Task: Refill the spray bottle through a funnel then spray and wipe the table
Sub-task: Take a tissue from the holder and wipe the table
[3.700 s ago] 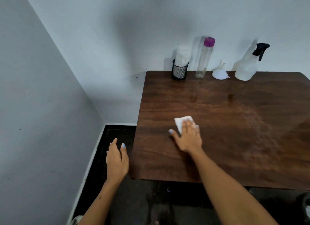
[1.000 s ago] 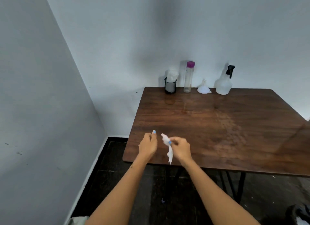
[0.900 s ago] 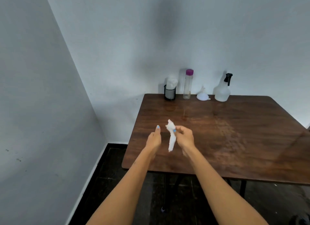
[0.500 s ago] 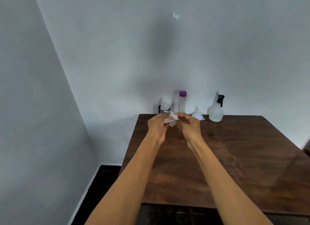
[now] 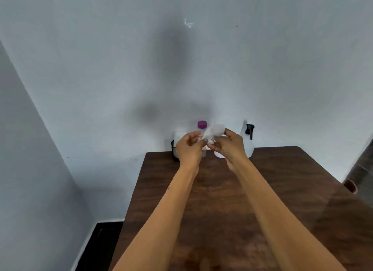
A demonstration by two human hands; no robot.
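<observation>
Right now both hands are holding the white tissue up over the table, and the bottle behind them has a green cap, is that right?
Not quite. The head view shows the bottle's cap is purple, not green. The left hand and right hand do hold the white tissue over the table.

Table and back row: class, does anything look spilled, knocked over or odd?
Nothing stands out. The spray bottle and purple-capped bottle stand upright by the wall; the table shows no puddle. Both hands pinch a crumpled tissue.
</observation>
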